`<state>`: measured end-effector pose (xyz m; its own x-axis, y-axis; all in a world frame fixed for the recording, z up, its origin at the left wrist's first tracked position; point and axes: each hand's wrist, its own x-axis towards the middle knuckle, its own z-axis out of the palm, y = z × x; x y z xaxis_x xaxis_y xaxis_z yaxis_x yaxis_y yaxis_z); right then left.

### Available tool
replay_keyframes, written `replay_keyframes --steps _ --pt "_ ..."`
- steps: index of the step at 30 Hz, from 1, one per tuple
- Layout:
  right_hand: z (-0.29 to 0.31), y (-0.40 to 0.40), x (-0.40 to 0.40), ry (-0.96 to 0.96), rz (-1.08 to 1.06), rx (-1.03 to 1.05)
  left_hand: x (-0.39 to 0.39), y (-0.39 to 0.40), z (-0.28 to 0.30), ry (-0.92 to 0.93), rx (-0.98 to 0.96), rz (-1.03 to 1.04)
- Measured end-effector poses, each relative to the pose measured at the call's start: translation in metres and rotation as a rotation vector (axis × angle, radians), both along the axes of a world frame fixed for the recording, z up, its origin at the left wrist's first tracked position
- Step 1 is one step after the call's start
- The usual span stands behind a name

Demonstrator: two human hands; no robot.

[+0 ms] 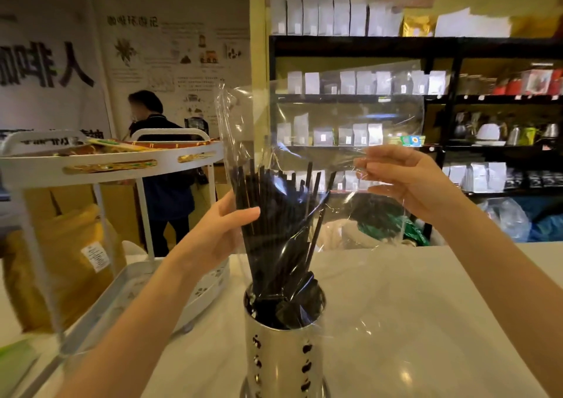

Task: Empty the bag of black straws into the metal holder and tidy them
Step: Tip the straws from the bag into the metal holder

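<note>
A perforated metal holder [281, 355] stands on the white counter in the lower middle. A bundle of black straws [274, 221] rises out of it, still wrapped in a clear plastic bag [341, 117] that billows up and to the right. My left hand [225, 224] grips the straw bundle through the plastic from the left, above the holder. My right hand [405, 178] pinches the loose bag film at the right, level with the straw tops.
A white two-tier cart [100, 166] with snack packets stands at the left, its lower tray [128, 291] close to the holder. A person stands behind it. Dark shelves [441, 47] with white pouches fill the back right. White counter [426, 321] extends to the right.
</note>
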<state>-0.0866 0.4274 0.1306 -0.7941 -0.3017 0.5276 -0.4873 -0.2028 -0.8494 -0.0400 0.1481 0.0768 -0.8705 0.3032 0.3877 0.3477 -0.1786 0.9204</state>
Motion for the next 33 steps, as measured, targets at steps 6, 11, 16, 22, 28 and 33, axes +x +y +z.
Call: replay_keyframes --steps 6,11,16,22,28,33 --pt "-0.008 0.002 -0.005 -0.029 0.09 -0.062 0.008 0.007 0.0 0.054 0.071 0.139" --pt "-0.02 -0.006 -0.008 -0.168 0.209 0.099 0.011 0.007 0.009 0.088 0.071 0.138" --pt "-0.02 -0.008 -0.003 -0.125 0.164 0.168 0.01 0.007 0.003 0.007 0.051 0.109" --pt "-0.015 -0.005 -0.003 -0.09 0.134 0.203 0.01 0.006 0.006 0.009 0.051 0.128" --pt "-0.007 -0.003 -0.001 -0.039 0.092 0.18 0.009 0.001 0.019 0.061 0.018 0.139" --pt "-0.002 -0.001 -0.001 -0.01 0.11 0.215 -0.001 -0.008 0.028 0.002 0.034 0.071"
